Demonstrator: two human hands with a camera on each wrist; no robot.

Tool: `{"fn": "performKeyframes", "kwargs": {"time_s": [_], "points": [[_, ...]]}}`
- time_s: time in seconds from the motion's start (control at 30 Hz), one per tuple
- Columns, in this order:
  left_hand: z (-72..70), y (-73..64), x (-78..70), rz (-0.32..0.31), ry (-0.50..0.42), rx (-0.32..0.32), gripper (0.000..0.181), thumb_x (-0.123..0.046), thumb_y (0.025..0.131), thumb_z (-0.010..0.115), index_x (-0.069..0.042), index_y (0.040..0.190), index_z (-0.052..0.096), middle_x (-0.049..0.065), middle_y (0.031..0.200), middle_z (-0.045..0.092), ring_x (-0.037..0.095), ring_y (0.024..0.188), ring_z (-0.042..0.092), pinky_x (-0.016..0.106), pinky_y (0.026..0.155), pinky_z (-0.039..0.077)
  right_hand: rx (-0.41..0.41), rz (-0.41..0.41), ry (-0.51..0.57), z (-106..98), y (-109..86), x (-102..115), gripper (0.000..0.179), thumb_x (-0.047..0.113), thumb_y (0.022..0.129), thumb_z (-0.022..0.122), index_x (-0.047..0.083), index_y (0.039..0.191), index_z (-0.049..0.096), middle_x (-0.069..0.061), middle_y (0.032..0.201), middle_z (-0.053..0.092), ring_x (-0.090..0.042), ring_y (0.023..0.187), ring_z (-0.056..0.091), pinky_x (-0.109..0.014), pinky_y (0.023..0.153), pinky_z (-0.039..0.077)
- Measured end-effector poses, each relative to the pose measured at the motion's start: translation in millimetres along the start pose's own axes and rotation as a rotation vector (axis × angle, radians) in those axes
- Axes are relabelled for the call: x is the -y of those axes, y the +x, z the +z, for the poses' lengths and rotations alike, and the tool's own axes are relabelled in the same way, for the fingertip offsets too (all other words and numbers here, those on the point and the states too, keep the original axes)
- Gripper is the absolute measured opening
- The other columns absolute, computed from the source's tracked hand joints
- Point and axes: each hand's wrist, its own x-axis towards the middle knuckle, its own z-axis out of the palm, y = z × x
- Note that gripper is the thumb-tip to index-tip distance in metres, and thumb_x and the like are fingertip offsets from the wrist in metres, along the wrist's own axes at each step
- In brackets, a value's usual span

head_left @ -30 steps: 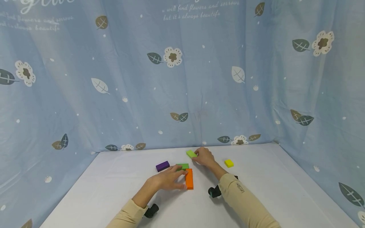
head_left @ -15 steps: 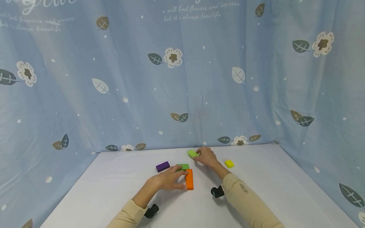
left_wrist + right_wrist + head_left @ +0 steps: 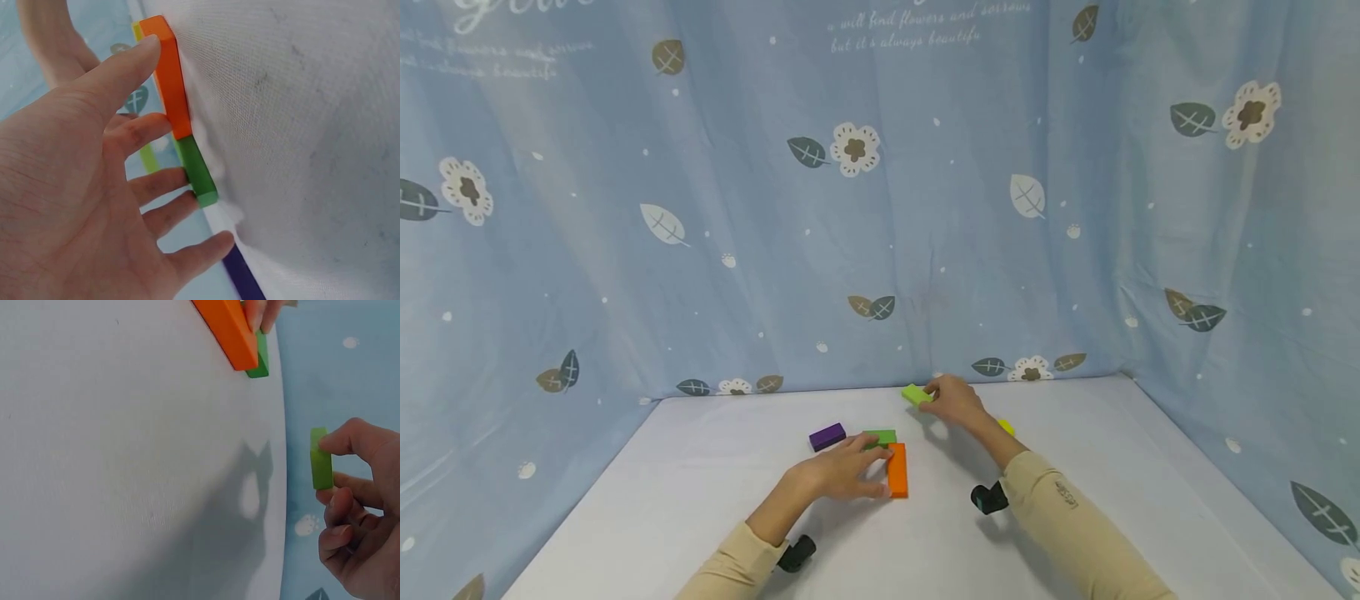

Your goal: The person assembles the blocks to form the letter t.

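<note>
My left hand (image 3: 848,471) reaches in from the left, its fairly straight fingers resting against the blocks. In the left wrist view its thumb and index finger touch the long orange block (image 3: 170,81), and the middle fingers touch the green block (image 3: 197,172). These two blocks meet at a corner in the head view. My right hand (image 3: 957,402) pinches a small light green block (image 3: 321,459) between thumb and fingers, raised above the table; its shadow falls below. The purple block (image 3: 827,437) lies just left of the green one, near the little finger of my left hand.
A yellow block (image 3: 1007,427) sits to the right, partly hidden behind my right forearm. The white table (image 3: 1120,483) ends at a blue patterned curtain (image 3: 925,208). Dark wrist cameras (image 3: 796,553) hang beneath both forearms.
My right hand has carried the light green block a little to the right and away, and its forearm now partly covers the yellow block. My left hand has stayed in place.
</note>
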Motion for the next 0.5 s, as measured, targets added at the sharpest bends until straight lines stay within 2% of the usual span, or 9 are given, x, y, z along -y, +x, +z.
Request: {"fn": "performKeyframes", "kwargs": {"time_s": [0.27, 0.5], "points": [[1.5, -0.3, 1.0, 0.004, 0.003, -0.006, 0.061, -0.057, 0.09, 0.061, -0.027, 0.142, 0.049, 0.008, 0.155, 0.035, 0.033, 0.14, 0.039, 0.053, 0.107, 0.042, 0.002, -0.009, 0.017, -4.2, -2.6, -9.0, 0.037, 0.026, 0.08, 0.077, 0.008, 0.112, 0.073, -0.006, 0.096, 0.073, -0.014, 0.078, 0.064, -0.028, 0.063, 0.051], [3.0, 2.1, 3.6, 0.004, 0.014, -0.003, 0.062, -0.059, 0.091, 0.058, -0.028, 0.143, 0.048, 0.007, 0.156, 0.034, 0.032, 0.141, 0.038, 0.053, 0.107, 0.042, 0.006, -0.052, 0.029, -9.0, -5.9, -14.9, 0.034, 0.023, 0.079, 0.078, 0.007, 0.109, 0.074, -0.007, 0.094, 0.072, -0.015, 0.078, 0.063, -0.028, 0.065, 0.051]]}}
